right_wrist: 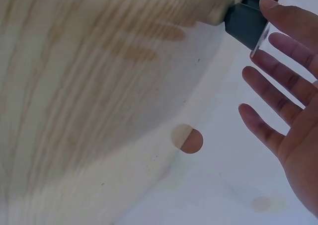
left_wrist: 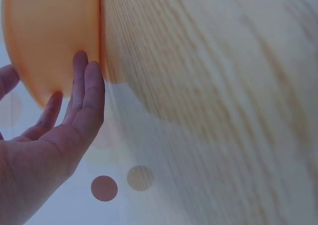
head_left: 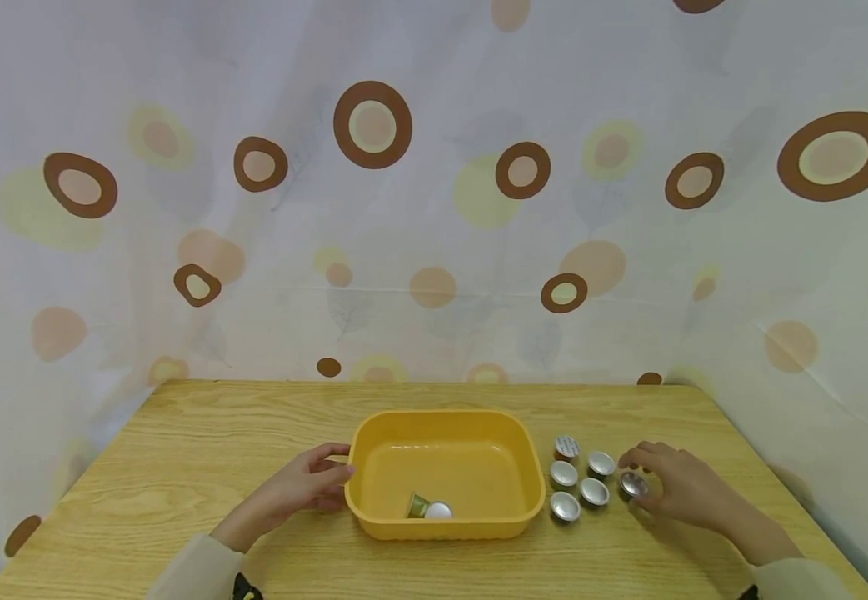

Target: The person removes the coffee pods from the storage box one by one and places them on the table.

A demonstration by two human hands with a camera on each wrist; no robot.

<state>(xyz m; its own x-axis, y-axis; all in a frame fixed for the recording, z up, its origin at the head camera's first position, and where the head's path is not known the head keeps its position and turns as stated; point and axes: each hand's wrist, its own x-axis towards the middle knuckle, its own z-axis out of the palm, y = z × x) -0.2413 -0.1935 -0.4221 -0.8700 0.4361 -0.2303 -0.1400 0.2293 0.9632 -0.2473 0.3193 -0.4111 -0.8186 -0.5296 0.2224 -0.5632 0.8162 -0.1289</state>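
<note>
At the left end of a yellow plastic basin [head_left: 445, 529], my left hand [head_left: 302, 483] has its fingertips against the outer wall. The left wrist view shows its fingers [left_wrist: 94, 86] loosely extended along the orange-looking wall [left_wrist: 54, 31]. To the right of the basin, my right hand [head_left: 677, 487] pinches the rightmost coffee capsule [head_left: 634, 485] between thumb and fingers. Seen from the right wrist, this dark capsule [right_wrist: 244, 26] has the thumb on its side and fingertips at its rim. Inside the basin lie a green capsule [head_left: 417, 506] and a silver-topped capsule [head_left: 438, 510].
Several silver-lidded capsules stand close together between basin and right hand, among them a front one [head_left: 565, 507] and a back one with a printed lid [head_left: 566, 447]. The wooden table [head_left: 254, 417] ends at a patterned cloth [head_left: 434, 208] behind and at both sides.
</note>
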